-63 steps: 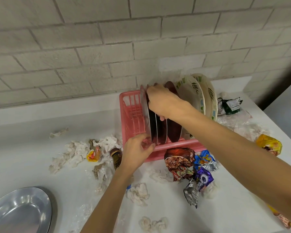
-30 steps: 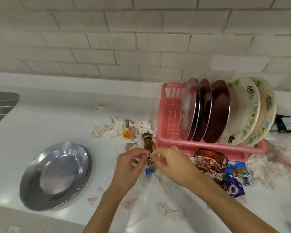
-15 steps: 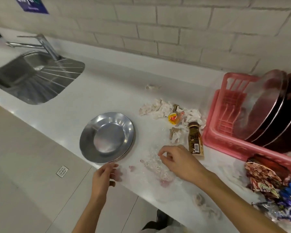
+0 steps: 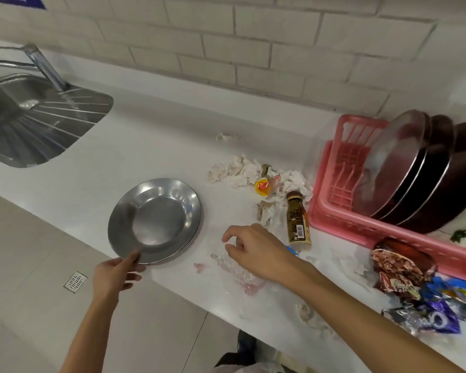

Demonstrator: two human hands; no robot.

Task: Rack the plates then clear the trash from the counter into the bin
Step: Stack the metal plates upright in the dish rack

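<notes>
Racking was the step in hand, with one steel plate (image 4: 155,220) lying flat on the counter (image 4: 145,146), well apart from the pink rack (image 4: 342,230) on its left. The left hand (image 4: 113,275) had its thumb over the plate's near rim and its fingers curled below, a light pinch. The right hand (image 4: 256,251), nearer the rack, hovered half-curled over clear film (image 4: 234,267); whether it pinched any, I could not tell. The rack held several plates (image 4: 414,170) on edge, with free slots at its left end. Next, I judged, the plate needed lifting, tipping upright and sliding into those slots. A brown bottle (image 4: 297,220) lay just beside the rack, tissues (image 4: 242,170) behind it, wrappers (image 4: 404,270) in front
</notes>
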